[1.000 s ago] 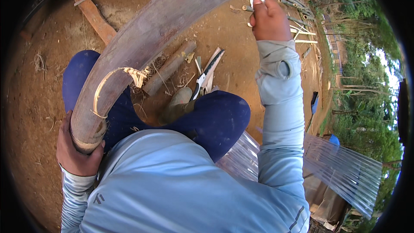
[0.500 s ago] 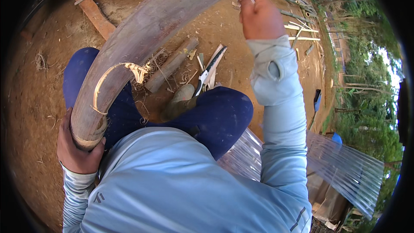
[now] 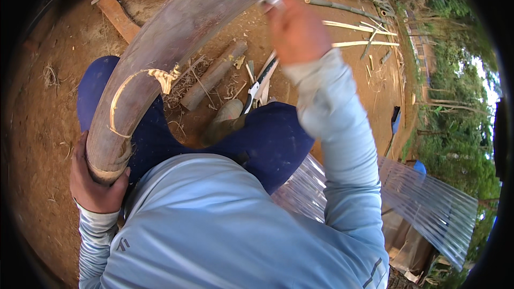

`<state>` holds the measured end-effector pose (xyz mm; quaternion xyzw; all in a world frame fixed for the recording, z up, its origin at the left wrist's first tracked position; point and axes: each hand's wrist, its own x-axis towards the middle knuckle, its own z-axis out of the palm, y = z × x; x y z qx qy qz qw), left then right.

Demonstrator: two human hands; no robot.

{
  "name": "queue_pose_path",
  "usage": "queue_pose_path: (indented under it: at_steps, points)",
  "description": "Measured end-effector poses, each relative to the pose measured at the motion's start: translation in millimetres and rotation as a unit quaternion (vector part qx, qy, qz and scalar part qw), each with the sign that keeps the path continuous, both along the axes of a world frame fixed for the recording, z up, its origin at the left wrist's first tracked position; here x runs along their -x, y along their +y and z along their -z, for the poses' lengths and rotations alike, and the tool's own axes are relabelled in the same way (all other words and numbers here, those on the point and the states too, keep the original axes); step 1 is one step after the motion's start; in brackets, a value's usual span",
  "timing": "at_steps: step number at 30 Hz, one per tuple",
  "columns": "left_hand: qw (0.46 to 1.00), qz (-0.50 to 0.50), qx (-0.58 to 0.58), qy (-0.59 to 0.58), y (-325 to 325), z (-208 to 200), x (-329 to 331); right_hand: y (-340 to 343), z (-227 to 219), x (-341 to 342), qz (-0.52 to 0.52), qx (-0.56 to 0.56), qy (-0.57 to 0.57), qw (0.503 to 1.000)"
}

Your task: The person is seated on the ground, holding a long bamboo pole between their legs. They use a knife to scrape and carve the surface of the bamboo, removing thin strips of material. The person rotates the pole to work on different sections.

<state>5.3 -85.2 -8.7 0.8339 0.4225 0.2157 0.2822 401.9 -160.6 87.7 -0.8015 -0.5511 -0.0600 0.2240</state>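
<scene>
Thick brown pole (image 3: 160, 48), seen in the head view: it looks curved through the wide lens, running from the near left, across the person's left leg (image 3: 96, 88), to the far edge. Their left hand (image 3: 99, 192) has its grip curled around the pole's near end. The right hand (image 3: 302, 32), blurred, has its grip closed around a small white-and-silver object (image 3: 273, 1) just beside the pole's far part; whether it touches is unclear. A pale fibre strip (image 3: 116, 104) curls over the pole, ending in a ragged tuft. On the brown ground (image 3: 321, 96) beyond the legs lie a short log (image 3: 214, 77) and, to its right, a white-and-black tool (image 3: 254, 90). Far right are bamboo poles (image 3: 342, 8).
</scene>
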Motion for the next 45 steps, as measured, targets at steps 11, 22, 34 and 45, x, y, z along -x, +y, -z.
queue_pose_path:
  at_steps: [11,22,34,45]
  points:
    - [0.999,0.017,-0.028,-0.006,-1,-2,-7,-15,24,75,-0.023,0.103,0.017,0.994]
    - [1.0,0.011,-0.026,0.003,-5,-11,-10,-22,22,69,-0.009,0.063,0.027,0.998]
    - [1.0,0.012,-0.023,0.009,-6,-10,-8,-21,23,60,-0.065,0.019,0.015,0.998]
    - [1.0,0.007,0.011,0.01,-6,-16,-9,-18,31,51,0.002,-0.015,0.085,0.996]
